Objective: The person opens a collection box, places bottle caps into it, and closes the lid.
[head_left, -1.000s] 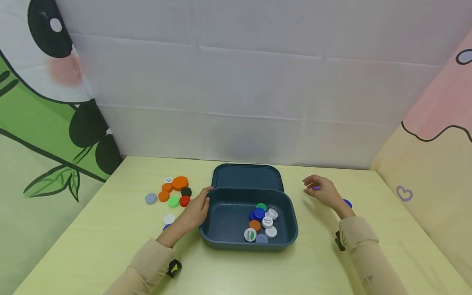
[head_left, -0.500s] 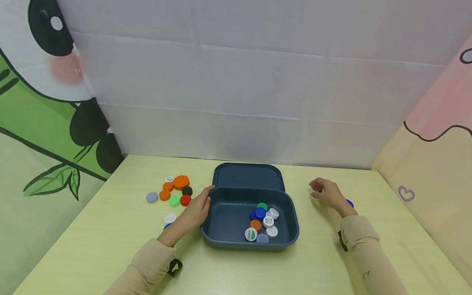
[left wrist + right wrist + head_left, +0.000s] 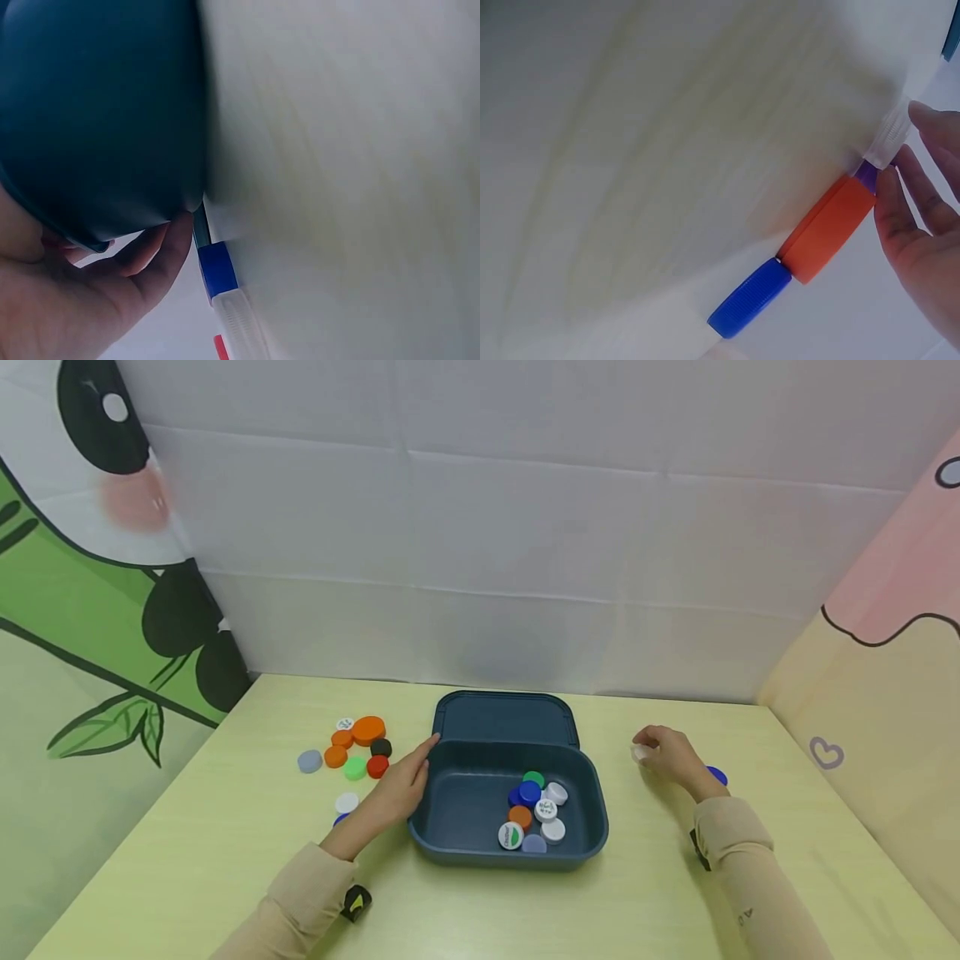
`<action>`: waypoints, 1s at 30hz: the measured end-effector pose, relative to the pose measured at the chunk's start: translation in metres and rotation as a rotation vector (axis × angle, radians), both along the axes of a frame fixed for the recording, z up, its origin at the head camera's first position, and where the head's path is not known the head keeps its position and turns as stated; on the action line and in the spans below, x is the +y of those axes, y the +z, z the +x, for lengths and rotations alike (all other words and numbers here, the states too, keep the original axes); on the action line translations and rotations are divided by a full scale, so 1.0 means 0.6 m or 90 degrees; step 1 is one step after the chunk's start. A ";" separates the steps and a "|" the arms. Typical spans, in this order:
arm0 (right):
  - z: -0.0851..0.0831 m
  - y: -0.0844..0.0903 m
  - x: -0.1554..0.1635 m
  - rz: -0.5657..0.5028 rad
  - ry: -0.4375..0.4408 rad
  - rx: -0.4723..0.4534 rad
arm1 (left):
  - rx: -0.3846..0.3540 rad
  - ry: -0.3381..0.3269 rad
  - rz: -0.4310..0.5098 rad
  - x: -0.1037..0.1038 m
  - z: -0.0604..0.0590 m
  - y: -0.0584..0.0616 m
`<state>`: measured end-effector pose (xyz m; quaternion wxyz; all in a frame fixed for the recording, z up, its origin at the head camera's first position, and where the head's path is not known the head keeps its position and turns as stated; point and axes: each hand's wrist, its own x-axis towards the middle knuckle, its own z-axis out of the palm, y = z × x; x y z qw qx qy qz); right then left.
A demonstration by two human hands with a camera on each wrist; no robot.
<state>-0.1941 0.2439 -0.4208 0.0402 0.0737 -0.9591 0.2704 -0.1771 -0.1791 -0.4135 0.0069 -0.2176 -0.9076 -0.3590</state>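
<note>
One white cap [image 3: 891, 133], pale, slightly translucent, finely ribbed; stands on the table [image 3: 645, 893] at right of the right-wrist frame (right of centre in the head view). Right hand [image 3: 934, 206]: thumb and bent fingers set about this cap; whether the pinch is closed cannot be told. Alongside, running to lower centre of the same frame: purple cap [image 3: 867, 175] (partly covered), larger orange cap [image 3: 826, 229], blue cap [image 3: 750, 298] with ridged side. Box [image 3: 465, 810], dark blue, rounded corners, lower centre of the head view; lid [image 3: 506, 717] behind it. Left hand [image 3: 397, 789]: grips the box's left side. Box contents: nine visible caps [image 3: 546, 811], mostly in the right half, white, blue, green, orange, lilac. Left of frame: ten loose caps [image 3: 355, 768], mixed colours.
</note>
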 end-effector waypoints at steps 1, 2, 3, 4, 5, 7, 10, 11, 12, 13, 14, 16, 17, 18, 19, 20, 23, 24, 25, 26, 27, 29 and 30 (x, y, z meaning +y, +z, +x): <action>0.001 0.000 0.000 0.001 0.003 0.002 | -0.001 -0.002 0.001 0.000 0.000 0.000; 0.001 0.000 0.001 0.002 0.006 0.004 | -0.001 -0.003 0.001 0.000 0.000 0.000; 0.002 0.000 0.001 0.003 0.009 0.007 | -0.002 -0.004 0.002 0.000 -0.001 -0.001; 0.002 0.000 0.001 0.004 0.011 0.008 | -0.001 -0.004 0.001 0.000 -0.001 -0.001; 0.002 0.000 0.002 0.005 0.011 0.009 | 0.001 -0.005 0.001 0.000 -0.001 -0.001; 0.002 0.000 0.003 0.006 0.010 0.008 | 0.006 -0.005 0.000 0.000 -0.001 -0.001; 0.001 0.001 0.004 0.009 0.005 0.008 | 0.015 -0.007 -0.002 0.001 -0.001 -0.001; 0.002 0.002 0.005 0.008 0.005 0.009 | 0.015 -0.007 -0.002 0.001 -0.001 0.000; 0.002 0.002 0.005 0.005 0.003 0.009 | 0.014 -0.006 -0.002 0.001 -0.001 0.000; 0.002 0.003 0.006 0.004 0.002 0.011 | 0.014 -0.006 -0.003 0.001 0.000 0.001; 0.003 0.003 0.006 0.001 0.002 0.012 | 0.013 -0.006 -0.002 0.001 0.000 0.002; 0.004 0.006 0.005 -0.005 0.002 0.019 | 0.008 -0.004 0.000 0.001 0.001 0.003; 0.004 0.007 0.005 -0.009 0.002 0.022 | 0.006 -0.004 0.000 0.001 0.002 0.004; 0.005 0.008 0.004 -0.011 0.001 0.027 | 0.005 -0.003 0.000 0.001 0.002 0.004; 0.006 0.010 0.003 -0.014 0.000 0.032 | 0.004 -0.003 0.000 0.000 0.002 0.004; 0.007 0.012 0.000 -0.020 0.000 0.037 | 0.003 -0.002 0.001 0.000 0.002 0.005; 0.010 0.023 -0.010 -0.036 0.007 0.049 | 0.002 -0.001 0.000 0.000 0.002 0.004; 0.011 0.027 -0.015 -0.041 0.012 0.054 | 0.001 0.000 0.000 0.000 0.002 0.003; 0.011 0.032 -0.021 -0.044 0.018 0.060 | 0.002 -0.001 0.000 0.000 0.001 0.003; 0.012 0.037 -0.028 -0.048 0.024 0.065 | 0.003 -0.002 0.000 -0.001 0.001 0.002; 0.013 0.042 -0.036 -0.050 0.032 0.072 | 0.001 -0.001 0.000 -0.001 0.001 0.002; 0.015 0.051 -0.054 -0.053 0.048 0.089 | -0.005 -0.002 0.003 -0.001 0.000 0.001; 0.017 0.055 -0.064 -0.053 0.056 0.097 | -0.006 -0.003 0.003 -0.001 0.000 0.001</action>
